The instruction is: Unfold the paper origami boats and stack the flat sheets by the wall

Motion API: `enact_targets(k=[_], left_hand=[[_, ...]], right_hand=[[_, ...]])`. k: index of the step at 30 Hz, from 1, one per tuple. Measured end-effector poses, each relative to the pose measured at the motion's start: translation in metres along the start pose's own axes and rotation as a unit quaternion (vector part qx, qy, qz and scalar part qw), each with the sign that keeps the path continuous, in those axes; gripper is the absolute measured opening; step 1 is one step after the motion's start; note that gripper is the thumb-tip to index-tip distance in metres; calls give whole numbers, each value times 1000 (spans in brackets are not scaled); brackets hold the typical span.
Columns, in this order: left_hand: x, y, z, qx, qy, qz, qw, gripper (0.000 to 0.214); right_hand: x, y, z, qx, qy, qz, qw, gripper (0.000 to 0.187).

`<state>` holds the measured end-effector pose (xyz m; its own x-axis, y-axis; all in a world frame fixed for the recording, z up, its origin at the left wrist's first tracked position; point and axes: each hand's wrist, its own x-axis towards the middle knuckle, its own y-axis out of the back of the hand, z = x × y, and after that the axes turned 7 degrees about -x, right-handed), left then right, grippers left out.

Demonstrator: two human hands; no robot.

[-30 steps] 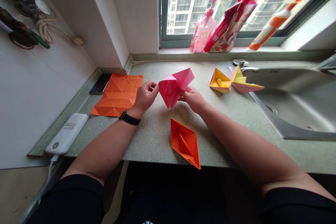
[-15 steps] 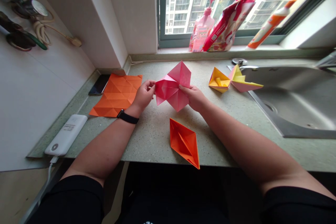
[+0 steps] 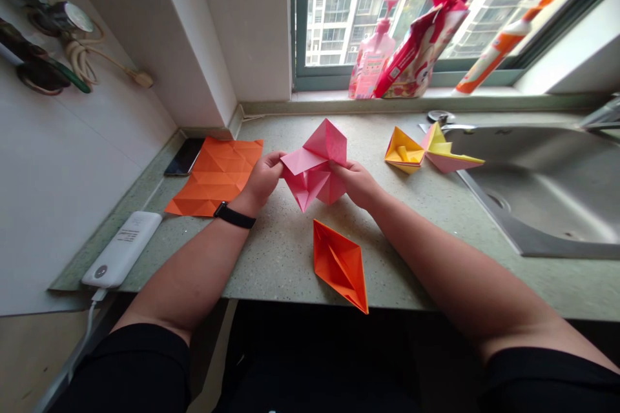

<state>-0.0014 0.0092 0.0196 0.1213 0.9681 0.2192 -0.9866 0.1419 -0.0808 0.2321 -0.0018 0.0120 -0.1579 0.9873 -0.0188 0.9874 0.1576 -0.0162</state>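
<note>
A pink folded paper (image 3: pixel 316 161) with several pointed flaps is held up over the counter between both hands. My left hand (image 3: pixel 265 177) pinches its left corner, fingers closed. On the other side my right hand (image 3: pixel 357 182) grips the paper, thumb on the front and fingers partly hidden behind. Below it lies an orange paper boat (image 3: pixel 341 266), one tip jutting past the counter's front edge. Beside my left wrist is a creased sheet of orange paper (image 3: pixel 213 177), spread flat.
A yellow folded paper (image 3: pixel 405 151) and a pink-and-yellow one (image 3: pixel 450 151) lie beside the steel sink (image 3: pixel 542 206). Left are a phone (image 3: pixel 184 156) and a corded white power bank (image 3: pixel 123 248). A pink pump bottle (image 3: pixel 372 61), a red bag (image 3: pixel 421 45) and an orange-and-white bottle (image 3: pixel 498 51) line the windowsill.
The pink paper's left flap has changed shape, its point now turned downward and its upper layer lying across. My left hand has shifted slightly at that corner; the right keeps its grip.
</note>
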Motion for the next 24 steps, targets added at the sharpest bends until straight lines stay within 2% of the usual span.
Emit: enact_targets(k=[3, 5, 7, 9, 12, 15, 20, 24], left_hand=[[1, 1, -1, -16, 26, -15, 999, 32], [2, 3, -2, -4, 20, -24, 1000, 44], [1, 4, -4, 43, -18, 2, 999, 55], [-1, 5, -3, 112, -87, 63, 988, 58], [-5, 5, 2, 200, -180, 131, 954, 51], [-8, 6, 9, 250, -223, 138, 932, 47], [-9, 7, 12, 295, -245, 111, 917, 35], [-5, 8, 6, 285, -228, 111, 924, 22]], right_hand=[[0, 1, 0, 26, -14, 6, 1000, 53], [1, 2, 1, 43, -23, 13, 999, 55], [1, 3, 2, 50, -28, 17, 998, 56], [2, 2, 2, 51, -24, 18, 998, 57], [2, 2, 3, 45, -14, 16, 999, 58], [2, 0, 3, 31, -12, 14, 999, 60], [1, -1, 2, 25, -2, 13, 1000, 65], [2, -1, 0, 12, 11, 19, 1000, 67]])
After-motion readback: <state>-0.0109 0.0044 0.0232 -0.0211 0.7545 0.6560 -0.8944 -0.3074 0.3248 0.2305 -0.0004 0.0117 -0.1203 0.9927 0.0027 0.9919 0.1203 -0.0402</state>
